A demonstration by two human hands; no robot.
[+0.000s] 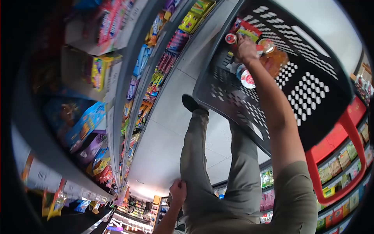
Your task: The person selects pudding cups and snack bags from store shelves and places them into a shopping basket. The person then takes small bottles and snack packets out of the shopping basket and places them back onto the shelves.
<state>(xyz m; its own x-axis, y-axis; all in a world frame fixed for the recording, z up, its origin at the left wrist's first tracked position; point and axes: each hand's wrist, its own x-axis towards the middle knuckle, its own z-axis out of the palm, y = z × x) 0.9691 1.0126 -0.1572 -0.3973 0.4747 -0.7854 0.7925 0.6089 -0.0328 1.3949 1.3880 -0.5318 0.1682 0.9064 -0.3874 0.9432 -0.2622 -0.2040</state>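
My right hand [247,50] reaches down into a dark grey plastic shopping basket [224,84]. Its fingers close on the edge of a red and yellow-green packet [249,32]; the fingertips are partly hidden. Around that hand lie a small tub with a red and white lid [231,38], a clear round-topped container [268,46], an orange-brown bag [277,60] and a round red and white lid [248,78]. My left hand [178,192] hangs beside my left trouser leg, fingers curled in, with no object showing in it.
Shelves of bright sweet packets [156,74] run close along the left. The basket's red handle [362,156] sticks out at the right, above more shelved packets [339,162]. My shoe [189,103] stands on pale floor tiles [165,117] beside the basket.
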